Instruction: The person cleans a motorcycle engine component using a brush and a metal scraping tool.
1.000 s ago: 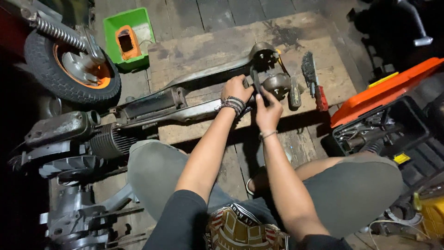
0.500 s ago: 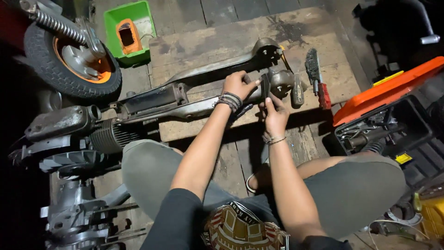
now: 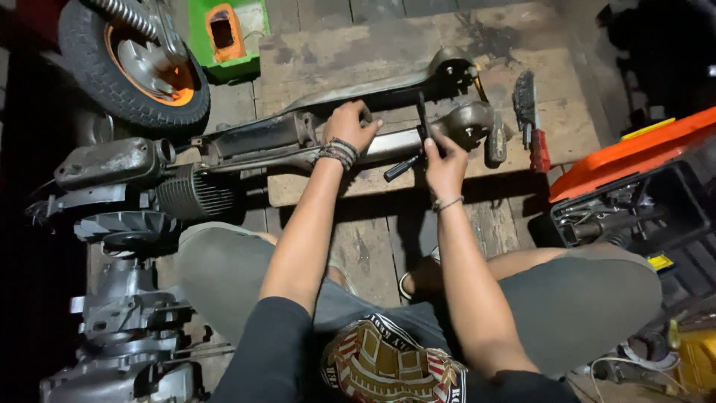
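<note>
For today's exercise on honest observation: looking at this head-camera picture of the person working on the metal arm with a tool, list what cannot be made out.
- Head view: where the dark tool meets the long metal arm is hidden by the right hand.
- What the left hand grips is covered by its own fingers.
- The open toolbox contents are too dark to identify.
- The wheel is cut off by the top edge.
- The engine parts fade into shadow at the left.

Dull, grimy metal frame (image 3: 313,142) lies on rough, worn wooden planks (image 3: 373,239), beside a glossy orange plastic lid (image 3: 634,153).
</note>
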